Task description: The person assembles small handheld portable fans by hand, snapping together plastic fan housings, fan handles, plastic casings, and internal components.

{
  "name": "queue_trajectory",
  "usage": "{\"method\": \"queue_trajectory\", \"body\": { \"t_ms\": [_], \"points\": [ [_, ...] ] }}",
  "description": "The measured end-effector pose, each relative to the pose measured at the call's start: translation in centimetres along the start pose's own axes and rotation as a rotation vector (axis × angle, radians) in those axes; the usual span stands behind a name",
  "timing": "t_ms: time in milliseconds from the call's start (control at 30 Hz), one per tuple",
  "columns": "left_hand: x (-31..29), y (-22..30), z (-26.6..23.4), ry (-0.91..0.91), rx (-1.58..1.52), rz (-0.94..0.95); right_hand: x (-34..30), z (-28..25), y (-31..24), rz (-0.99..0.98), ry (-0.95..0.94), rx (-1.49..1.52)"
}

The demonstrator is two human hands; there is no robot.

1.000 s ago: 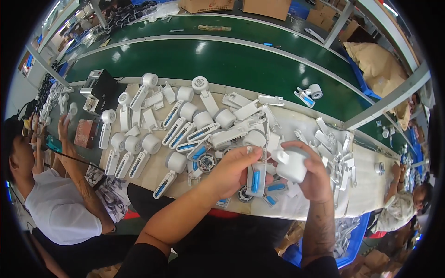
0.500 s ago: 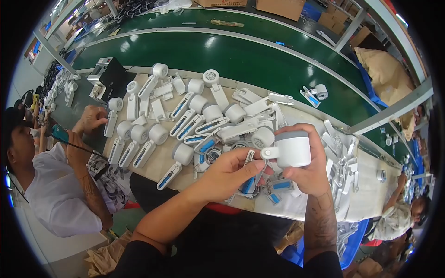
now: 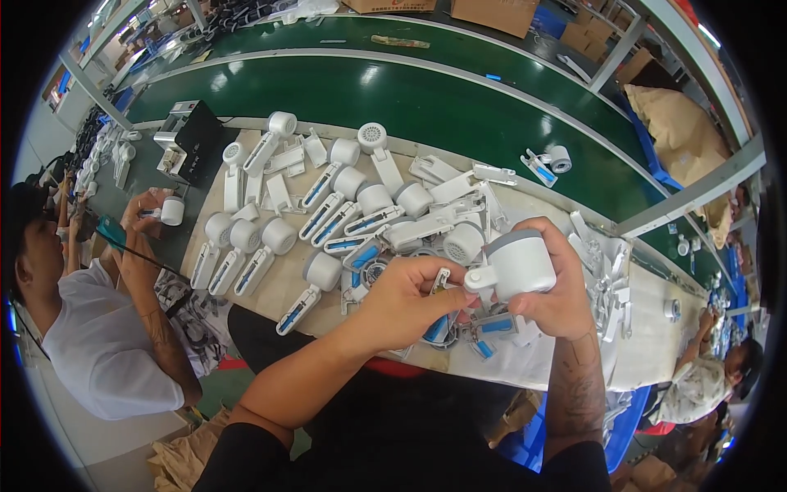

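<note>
Many finished white handheld units lie beyond the hands; loose shells remain. Right hand grasps a white head while left hand pinches its stub

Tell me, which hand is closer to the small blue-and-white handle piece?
Left. The left hand pinches the small blue-and-white handle piece; the right hand sits beside it, gripping the round white plastic head.

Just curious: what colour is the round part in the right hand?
White round part with a grey rim, head view.
</note>
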State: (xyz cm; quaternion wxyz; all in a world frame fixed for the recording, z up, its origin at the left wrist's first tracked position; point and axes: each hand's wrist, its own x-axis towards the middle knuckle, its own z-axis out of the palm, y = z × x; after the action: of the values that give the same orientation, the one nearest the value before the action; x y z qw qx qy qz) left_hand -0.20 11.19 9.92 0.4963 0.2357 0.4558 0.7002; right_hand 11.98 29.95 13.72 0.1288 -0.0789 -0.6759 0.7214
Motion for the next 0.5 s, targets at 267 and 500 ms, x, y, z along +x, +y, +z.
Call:
{"method": "queue_trajectory", "body": {
  "t_ms": [267,500],
  "points": [
    [-0.7,0.8,1.3,-0.121,0.248,-0.163,3.5,-0.9,-4.5,0.404,-0.4,-0.476],
    [-0.4,-0.6,0.0,-0.041,0.011,-0.155,5.8,0.1,-3.6,0.4,-0.446,-0.552]
  ]
}}
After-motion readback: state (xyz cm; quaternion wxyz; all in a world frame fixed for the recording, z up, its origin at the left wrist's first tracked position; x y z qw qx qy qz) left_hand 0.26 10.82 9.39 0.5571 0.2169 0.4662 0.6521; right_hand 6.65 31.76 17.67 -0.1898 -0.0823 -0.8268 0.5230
